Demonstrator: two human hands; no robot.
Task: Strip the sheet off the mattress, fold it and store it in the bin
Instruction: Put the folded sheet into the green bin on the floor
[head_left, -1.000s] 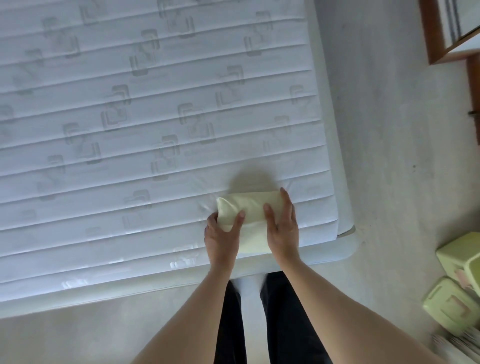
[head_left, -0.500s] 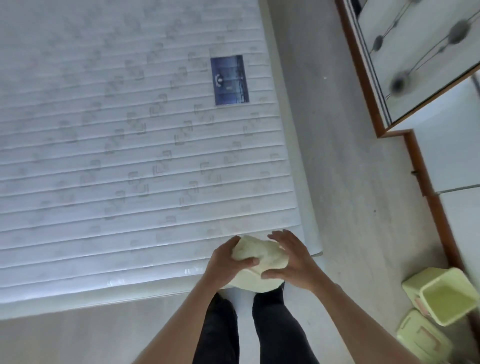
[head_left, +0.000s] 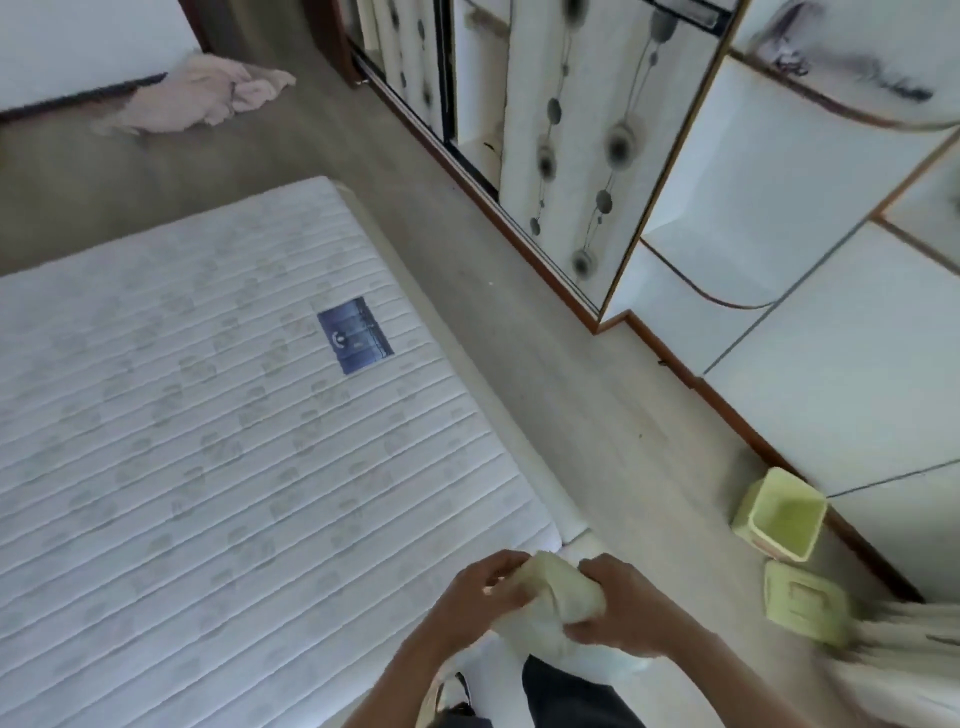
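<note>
The pale yellow sheet (head_left: 558, 603) is folded into a small bundle and held in the air at the near right corner of the bare white mattress (head_left: 208, 441). My left hand (head_left: 480, 597) grips its left side and my right hand (head_left: 618, 608) grips its right side. An open pale green bin (head_left: 782, 514) stands on the floor to the right, by the wardrobe. Its green lid (head_left: 805, 605) lies flat just in front of it.
A wardrobe with patterned sliding doors (head_left: 597, 156) and white panels runs along the right. A strip of bare floor separates it from the mattress. A pinkish cloth heap (head_left: 197, 96) lies on the floor at the far end. Striped fabric (head_left: 904, 654) shows at the lower right edge.
Both hands have lifted the folded sheet off the mattress and now hold it bunched in the air. My view has swung up and to the right, bringing the bin and wardrobe in.
</note>
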